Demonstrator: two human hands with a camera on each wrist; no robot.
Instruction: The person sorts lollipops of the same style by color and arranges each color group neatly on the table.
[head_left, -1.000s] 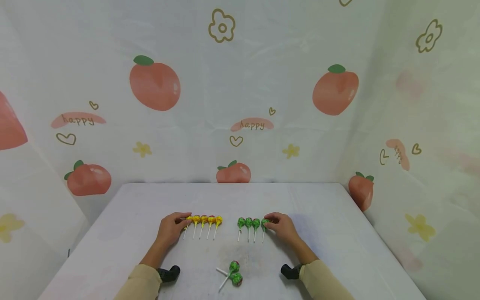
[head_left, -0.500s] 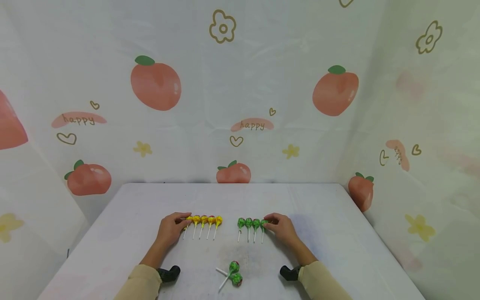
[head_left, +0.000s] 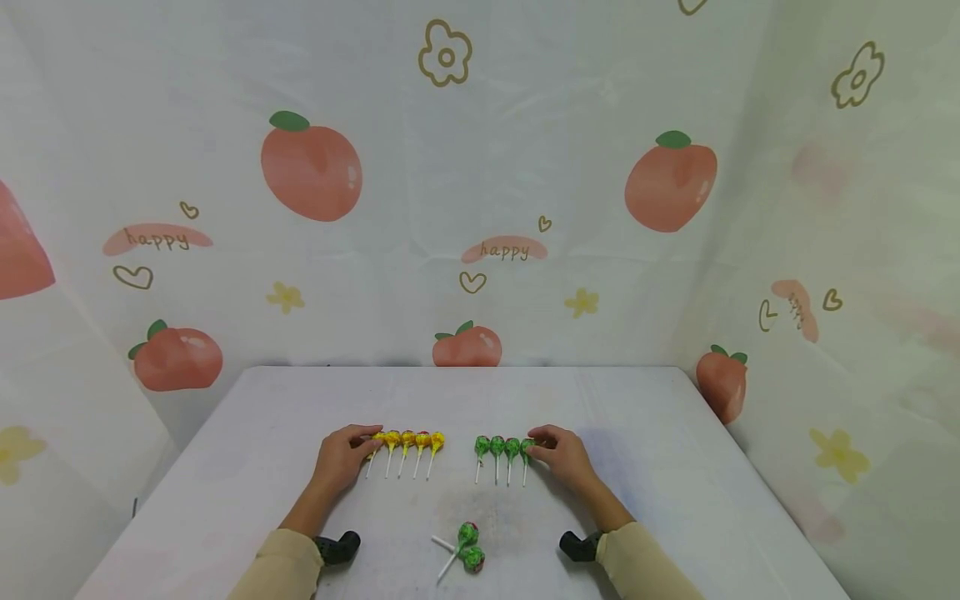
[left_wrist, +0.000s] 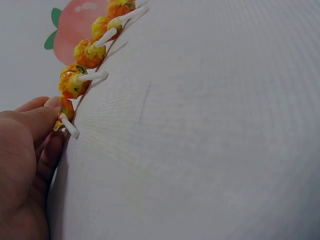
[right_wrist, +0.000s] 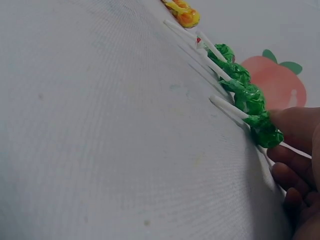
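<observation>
In the head view, several yellow lollipops (head_left: pixel 407 439) lie in a row left of the middle, sticks toward me. My left hand (head_left: pixel 341 458) pinches the head of the leftmost yellow lollipop (left_wrist: pixel 66 110) between thumb and fingers. To the right runs a row of several green lollipops (head_left: pixel 497 446), also sticks toward me. At its right end, my right hand (head_left: pixel 566 456) pinches the last green lollipop (right_wrist: pixel 265 131) by its head. Two more green lollipops (head_left: pixel 472 558) lie crossed nearer the front, touching neither hand.
Everything lies on a white table (head_left: pixel 465 392). Behind it and at the sides hangs a white curtain (head_left: pixel 495 167) printed with peaches. Black wrist mounts (head_left: pixel 339 547) sit at both cuffs, low over the tabletop.
My right hand has shifted slightly left, bringing the rightmost green lollipop a little closer to its neighbour. The left hand stays where it was, and the crossed pair is unmoved.
</observation>
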